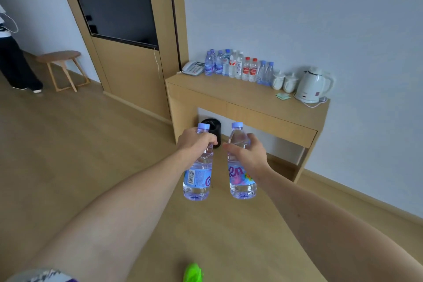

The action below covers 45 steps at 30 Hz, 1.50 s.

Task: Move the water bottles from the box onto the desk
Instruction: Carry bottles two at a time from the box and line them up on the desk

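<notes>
The left hand (194, 142) is wrapped around the upper body of one water bottle (198, 167), fingers closed over its shoulder just below the cap. The right hand (248, 155) clasps a second water bottle (240, 165) the same way, thumb in front and fingers curled behind. Both bottles are upright, side by side and apart, held out in the air above the floor (80, 149) in front of the desk (240, 96).

Each bottle is clear plastic, full of water, with a pale blue screw cap and a blue label round the lower half; the left one's label shows a barcode, the right one's purple lettering and a pink patch.

On the desk, against the wall, stands a row of bottles (238, 66), some blue-capped, two with red caps and labels. A telephone (194, 68) sits at the row's left end; to the right are two white lidded cups (285, 81) and a white kettle (312, 84). A black bin (214, 127) stands under the desk.

The floor is light wood. Left of the desk a dark screen (114, 0) is set in a wooden panel, and a round wooden stool (61, 66) stands farther left, near another person's legs (18, 62). A green object (193, 272) lies at the bottom edge.
</notes>
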Motion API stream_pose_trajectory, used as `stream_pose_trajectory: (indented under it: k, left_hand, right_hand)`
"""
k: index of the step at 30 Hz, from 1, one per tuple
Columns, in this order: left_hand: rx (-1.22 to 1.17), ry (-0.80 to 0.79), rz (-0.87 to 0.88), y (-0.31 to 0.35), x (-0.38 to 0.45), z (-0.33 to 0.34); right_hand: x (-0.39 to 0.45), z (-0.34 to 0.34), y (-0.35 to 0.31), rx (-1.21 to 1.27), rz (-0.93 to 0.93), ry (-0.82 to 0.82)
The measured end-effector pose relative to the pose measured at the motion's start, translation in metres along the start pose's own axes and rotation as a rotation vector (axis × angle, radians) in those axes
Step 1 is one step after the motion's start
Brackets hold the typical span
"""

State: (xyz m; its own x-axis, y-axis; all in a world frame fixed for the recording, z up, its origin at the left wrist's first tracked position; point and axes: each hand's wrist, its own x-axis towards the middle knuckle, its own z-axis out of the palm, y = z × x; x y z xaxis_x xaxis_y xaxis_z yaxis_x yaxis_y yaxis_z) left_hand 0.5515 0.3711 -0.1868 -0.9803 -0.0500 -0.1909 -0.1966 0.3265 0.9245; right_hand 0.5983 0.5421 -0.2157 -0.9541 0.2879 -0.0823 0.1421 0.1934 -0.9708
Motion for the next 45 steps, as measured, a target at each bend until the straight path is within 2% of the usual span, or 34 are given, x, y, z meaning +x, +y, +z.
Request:
stream_pose_trajectory:
  k: [10,17,22,28,36,45]
  left_hand:
    - [0.016,-0.058,0.014,0.057,0.23,-0.046]
    - [-0.022,-0.091,-0.016,0.066,0.353,-0.054]
    - [-0.008,-0.1,-0.03,0.068,0.453,-0.044]
    - [0.031,-0.086,-0.046,0.099,0.581,-0.031]
    - [0.015,-0.109,-0.062,0.132,0.719,-0.004]
    - [0.055,-0.284,-0.016,0.143,0.866,0.044]
  right_hand:
    - [0.207,0.087,-0.057,0.039,0.025,0.077]
    - [0.331,0.133,-0.066,0.048,0.034,0.041]
    - [0.437,0.163,-0.06,0.105,0.016,0.009]
    - [0.568,0.181,-0.062,0.172,0.077,0.004]
    - [0.701,0.196,-0.08,0.104,0.093,0.007]
    - [0.816,0.206,-0.064,0.059,0.173,0.167]
